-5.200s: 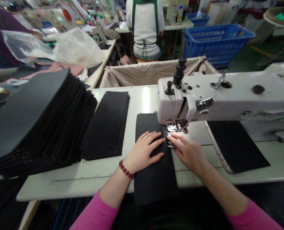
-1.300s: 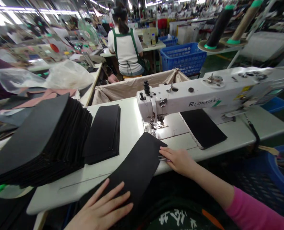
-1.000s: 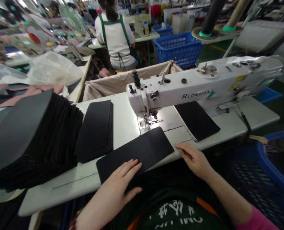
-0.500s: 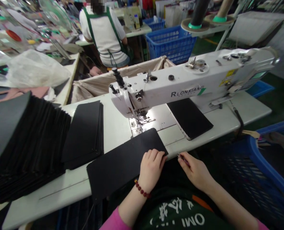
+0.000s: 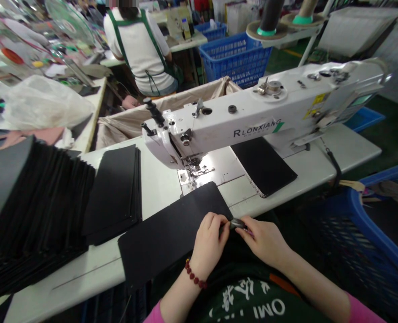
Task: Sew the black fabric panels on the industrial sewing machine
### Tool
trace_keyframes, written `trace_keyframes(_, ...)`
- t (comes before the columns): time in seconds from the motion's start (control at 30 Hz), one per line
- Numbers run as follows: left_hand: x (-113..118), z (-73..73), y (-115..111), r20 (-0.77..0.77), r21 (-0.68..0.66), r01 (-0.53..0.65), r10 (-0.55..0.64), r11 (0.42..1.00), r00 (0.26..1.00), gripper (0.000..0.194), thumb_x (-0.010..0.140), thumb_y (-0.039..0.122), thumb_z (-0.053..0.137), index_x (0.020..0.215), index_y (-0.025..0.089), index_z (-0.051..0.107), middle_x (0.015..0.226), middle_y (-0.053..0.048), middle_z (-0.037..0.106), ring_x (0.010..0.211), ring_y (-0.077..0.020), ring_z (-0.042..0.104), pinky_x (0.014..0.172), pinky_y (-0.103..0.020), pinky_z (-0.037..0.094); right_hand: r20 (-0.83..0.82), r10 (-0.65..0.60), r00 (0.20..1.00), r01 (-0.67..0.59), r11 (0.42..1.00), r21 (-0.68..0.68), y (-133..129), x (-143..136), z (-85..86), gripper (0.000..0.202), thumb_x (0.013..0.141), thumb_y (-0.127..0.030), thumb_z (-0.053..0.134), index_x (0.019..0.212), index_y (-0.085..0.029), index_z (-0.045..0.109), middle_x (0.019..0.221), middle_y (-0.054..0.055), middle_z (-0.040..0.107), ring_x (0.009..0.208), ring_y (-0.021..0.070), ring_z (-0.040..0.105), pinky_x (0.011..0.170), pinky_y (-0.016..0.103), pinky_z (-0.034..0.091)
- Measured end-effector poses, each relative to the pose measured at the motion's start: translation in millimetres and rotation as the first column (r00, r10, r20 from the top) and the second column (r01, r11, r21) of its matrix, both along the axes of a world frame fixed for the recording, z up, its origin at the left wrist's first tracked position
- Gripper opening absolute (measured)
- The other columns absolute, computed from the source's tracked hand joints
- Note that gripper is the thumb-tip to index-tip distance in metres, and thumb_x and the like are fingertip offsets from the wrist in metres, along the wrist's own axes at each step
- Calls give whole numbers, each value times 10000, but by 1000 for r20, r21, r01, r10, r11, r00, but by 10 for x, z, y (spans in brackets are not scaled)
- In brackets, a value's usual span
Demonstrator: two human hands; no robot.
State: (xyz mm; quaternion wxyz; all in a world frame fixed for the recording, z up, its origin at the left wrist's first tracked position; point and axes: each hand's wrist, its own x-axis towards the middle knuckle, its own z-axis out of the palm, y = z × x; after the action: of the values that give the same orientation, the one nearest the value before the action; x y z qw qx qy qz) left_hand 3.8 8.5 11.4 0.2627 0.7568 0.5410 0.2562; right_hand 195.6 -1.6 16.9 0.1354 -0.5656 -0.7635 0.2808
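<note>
Black panel (image 5: 172, 229), near side: our left hand (image 5: 207, 244) has curled fingertips pinched at its right corner; our right hand (image 5: 266, 240) pinches a small dark tool (image 5: 236, 223) just beside them. Farther out, the sewing machine (image 5: 219, 121); right, pale-edged pieces (image 5: 264, 166); left, two piles (image 5: 113, 188). We judge the work part done; the panel's own stitching we cannot tell.
</note>
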Motion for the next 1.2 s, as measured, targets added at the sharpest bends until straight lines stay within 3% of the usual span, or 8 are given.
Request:
trace_keyframes(0.4, -49, 62, -28, 96, -45, 25, -20, 999, 995, 105, 967, 194, 470, 917, 201, 562, 939, -49, 564, 895, -188, 565, 809, -326, 494, 201, -6, 980, -9, 997, 76, 39, -120, 1, 243, 998, -341, 381, 851, -227, 537, 725, -14, 669, 598, 165, 620, 525, 295, 263)
trace_keyframes(0.5, -362, 311, -86, 142, -145, 107, -86, 984, 986, 121, 980, 218, 458, 936, 207, 571, 948, -44, 580, 881, -166, 575, 790, -288, 495, 179, -13, 984, 0, 997, 72, 82, -53, 30, 268, 998, -369, 383, 820, -228, 525, 694, -18, 648, 599, 162, 614, 537, 287, 297)
trace_keyframes(0.6, -891, 567, -222, 104, -275, 381, -366, 883, 925, 146, 974, 257, 490, 921, 238, 625, 895, -20, 616, 846, -154, 600, 805, -279, 499, 128, -6, 992, -3, 998, 65, 143, 13, 41, 260, 990, -416, 397, 871, -228, 533, 674, -22, 619, 605, 163, 606, 554, 282, 351)
trace_keyframes(0.67, -1275, 628, -360, 0, -316, 400, -421, 861, 907, 119, 940, 318, 564, 1004, 269, 651, 973, -24, 644, 924, -175, 619, 853, -297, 512, 81, 30, 996, -36, 996, 81, 182, 19, 36, 264, 966, -461, 443, 976, -223, 556, 760, -3, 643, 674, 172, 627, 592, 281, 404)
trace_keyframes(0.8, -1900, 403, -654, -390, -112, 124, -158, 986, 907, 643, 842, 392, 682, 1423, 291, 426, 1468, -94, 428, 1352, -337, 395, 1097, -543, 367, 94, 167, 981, -182, 968, 173, 242, -67, 1, 438, 911, -472, 546, 1291, -256, 517, 1145, 72, 638, 866, 209, 654, 685, 309, 486)
trace_keyframes(0.97, -2299, 129, -870, -361, 48, 136, -110, 990, 926, 478, 950, 145, 448, 1401, 302, 466, 1426, -55, 506, 1346, -257, 443, 1141, -562, 303, 77, 325, 942, -334, 925, 182, 322, -153, -30, 404, 920, -242, 504, 1319, -302, 526, 1458, 48, 474, 873, 182, 676, 778, 345, 525)
trace_keyframes(1.1, -2303, 400, -951, -52, 76, -74, 78, 994, 996, 270, 933, 215, 551, 1173, 285, 653, 1166, -22, 691, 1101, -216, 649, 1024, -400, 494, -172, 317, 933, -286, 940, 185, 385, -122, 132, 300, 916, -188, 485, 1177, -278, 605, 1292, 25, 622, 1017, 185, 646, 898, 328, 493)
trace_keyframes(1.2, -2213, 697, -940, 61, 4, -400, 399, 916, 915, 169, 880, 338, 642, 1020, 265, 702, 1002, -8, 732, 920, -211, 699, 842, -295, 570, -322, 166, 932, -117, 979, 167, 404, -109, 389, 179, 926, -289, 527, 1063, -251, 636, 1006, 19, 704, 917, 172, 651, 827, 274, 500)
